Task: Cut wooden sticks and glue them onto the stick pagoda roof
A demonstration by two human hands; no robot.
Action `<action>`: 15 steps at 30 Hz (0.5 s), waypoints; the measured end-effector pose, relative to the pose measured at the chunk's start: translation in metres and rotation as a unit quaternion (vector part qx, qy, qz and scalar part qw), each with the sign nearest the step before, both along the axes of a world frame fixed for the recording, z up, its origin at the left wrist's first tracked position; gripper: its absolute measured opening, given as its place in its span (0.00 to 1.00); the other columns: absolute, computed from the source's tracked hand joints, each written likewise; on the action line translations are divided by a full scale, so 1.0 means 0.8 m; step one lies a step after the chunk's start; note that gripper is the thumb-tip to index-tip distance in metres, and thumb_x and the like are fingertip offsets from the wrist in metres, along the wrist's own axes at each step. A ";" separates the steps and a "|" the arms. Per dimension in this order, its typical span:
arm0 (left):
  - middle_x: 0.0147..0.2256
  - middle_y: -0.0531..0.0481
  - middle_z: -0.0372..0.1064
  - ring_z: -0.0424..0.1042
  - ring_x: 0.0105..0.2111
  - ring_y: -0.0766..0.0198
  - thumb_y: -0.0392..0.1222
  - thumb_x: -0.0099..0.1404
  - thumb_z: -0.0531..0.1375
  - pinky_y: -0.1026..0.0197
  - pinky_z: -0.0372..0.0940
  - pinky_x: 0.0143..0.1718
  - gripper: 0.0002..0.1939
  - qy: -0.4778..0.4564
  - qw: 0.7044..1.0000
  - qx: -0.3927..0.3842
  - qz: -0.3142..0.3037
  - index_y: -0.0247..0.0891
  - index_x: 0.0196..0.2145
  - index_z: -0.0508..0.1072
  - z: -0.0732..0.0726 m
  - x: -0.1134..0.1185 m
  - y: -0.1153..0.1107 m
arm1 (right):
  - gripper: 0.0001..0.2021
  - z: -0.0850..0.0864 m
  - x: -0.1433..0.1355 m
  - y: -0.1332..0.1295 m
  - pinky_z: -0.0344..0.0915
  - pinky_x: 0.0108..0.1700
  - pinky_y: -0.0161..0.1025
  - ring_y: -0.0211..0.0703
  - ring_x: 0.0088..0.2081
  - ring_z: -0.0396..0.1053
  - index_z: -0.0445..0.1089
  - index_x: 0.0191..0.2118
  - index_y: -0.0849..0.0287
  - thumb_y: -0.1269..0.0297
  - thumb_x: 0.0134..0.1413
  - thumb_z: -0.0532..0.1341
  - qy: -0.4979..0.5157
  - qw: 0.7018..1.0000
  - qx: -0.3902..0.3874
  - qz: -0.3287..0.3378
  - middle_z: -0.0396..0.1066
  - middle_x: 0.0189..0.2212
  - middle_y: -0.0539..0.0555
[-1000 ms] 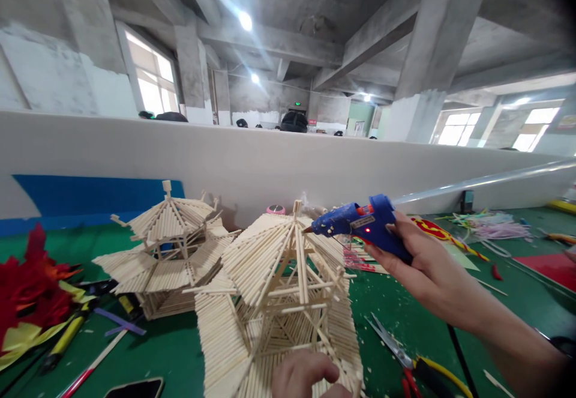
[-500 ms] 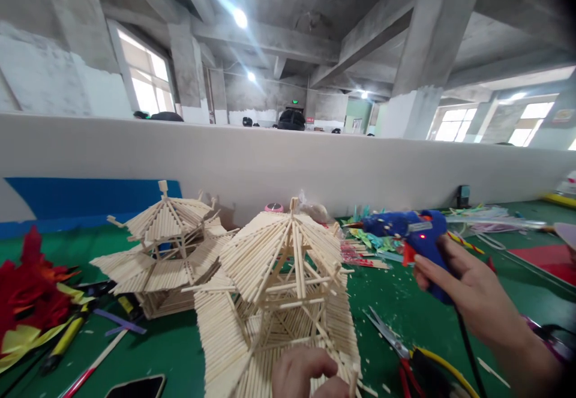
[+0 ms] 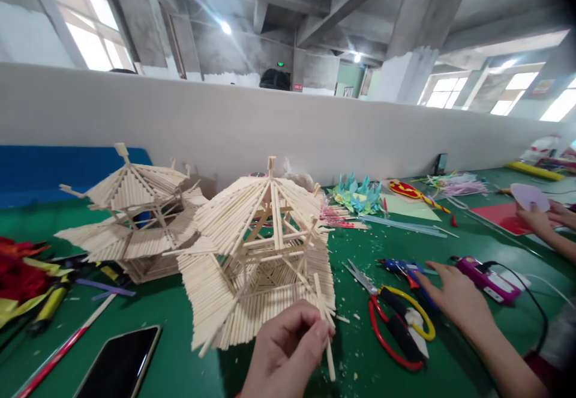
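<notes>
My left hand (image 3: 288, 350) pinches a short pale wooden stick (image 3: 330, 356) between thumb and fingers, close in front of the nearer stick-built pavilion model (image 3: 247, 218). That model has a pointed roof over a wider lower roof of sticks. At the right, my right hand (image 3: 463, 305) reaches over a blue glue gun (image 3: 398, 266) lying on the table. Its fingers are spread around the gun's handle, which they partly hide. Between my hands lie scissors (image 3: 373, 290) with red handles and a yellow-and-black-handled tool (image 3: 425, 314).
A second stick pavilion (image 3: 139, 218) stands behind left. A phone (image 3: 119, 362) lies at the front left. Right of my right hand is a magenta device (image 3: 490, 281) with a black cord. Another person's hand (image 3: 537, 215) holds a pale piece. A white partition (image 3: 252, 122) runs behind.
My right hand has lowered the glue gun from the air to the table and its fingers have spread. My left hand now shows a stick in its pinch. The view has tilted down.
</notes>
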State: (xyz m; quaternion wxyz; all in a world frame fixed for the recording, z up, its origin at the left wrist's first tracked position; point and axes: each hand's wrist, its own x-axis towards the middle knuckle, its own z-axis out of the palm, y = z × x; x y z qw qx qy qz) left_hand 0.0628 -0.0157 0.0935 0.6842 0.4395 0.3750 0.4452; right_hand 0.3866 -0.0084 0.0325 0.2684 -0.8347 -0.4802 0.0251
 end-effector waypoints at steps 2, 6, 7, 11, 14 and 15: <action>0.20 0.56 0.61 0.54 0.21 0.73 0.51 0.47 0.64 0.69 0.48 0.22 0.14 -0.023 0.999 -0.040 -0.012 0.37 0.20 0.71 0.003 0.002 0.000 | 0.23 0.033 -0.034 -0.005 0.63 0.39 0.46 0.56 0.42 0.66 0.67 0.43 0.60 0.49 0.46 0.53 0.001 0.999 0.034 0.042 0.69 0.41 0.62; 0.19 0.57 0.59 0.53 0.20 0.74 0.50 0.47 0.65 0.69 0.48 0.22 0.14 -0.029 0.997 -0.057 -0.033 0.36 0.20 0.69 0.011 0.005 0.000 | 0.11 0.110 -0.138 -0.017 0.62 0.34 0.34 0.39 0.34 0.66 0.68 0.37 0.54 0.56 0.54 0.53 0.133 0.945 0.087 0.287 0.69 0.32 0.51; 0.18 0.58 0.58 0.53 0.20 0.74 0.50 0.47 0.65 0.69 0.48 0.22 0.15 -0.026 0.998 -0.046 -0.041 0.36 0.20 0.69 0.014 0.005 0.001 | 0.10 0.124 -0.162 -0.018 0.61 0.33 0.32 0.38 0.32 0.66 0.68 0.36 0.54 0.58 0.55 0.53 0.150 0.917 0.077 0.361 0.69 0.31 0.50; 0.19 0.57 0.58 0.54 0.20 0.74 0.51 0.49 0.63 0.68 0.49 0.22 0.14 0.002 0.997 0.037 -0.071 0.36 0.21 0.70 0.033 -0.003 0.004 | 0.07 0.155 -0.220 -0.013 0.57 0.28 0.30 0.34 0.26 0.60 0.66 0.29 0.58 0.62 0.53 0.56 0.207 0.848 0.056 0.484 0.62 0.23 0.46; 0.18 0.58 0.57 0.53 0.20 0.74 0.51 0.50 0.63 0.68 0.48 0.21 0.14 -0.002 0.997 0.059 -0.043 0.37 0.21 0.71 0.043 -0.009 0.006 | 0.09 0.163 -0.230 -0.002 0.55 0.26 0.30 0.33 0.24 0.57 0.63 0.25 0.59 0.62 0.54 0.55 0.246 0.829 0.048 0.500 0.59 0.21 0.46; 0.17 0.58 0.57 0.53 0.19 0.74 0.51 0.50 0.63 0.69 0.47 0.20 0.13 -0.011 0.998 0.054 -0.032 0.37 0.21 0.71 0.044 -0.010 0.007 | 0.09 0.165 -0.231 0.001 0.55 0.26 0.30 0.33 0.24 0.56 0.62 0.25 0.59 0.62 0.54 0.55 0.257 0.826 0.047 0.500 0.58 0.21 0.46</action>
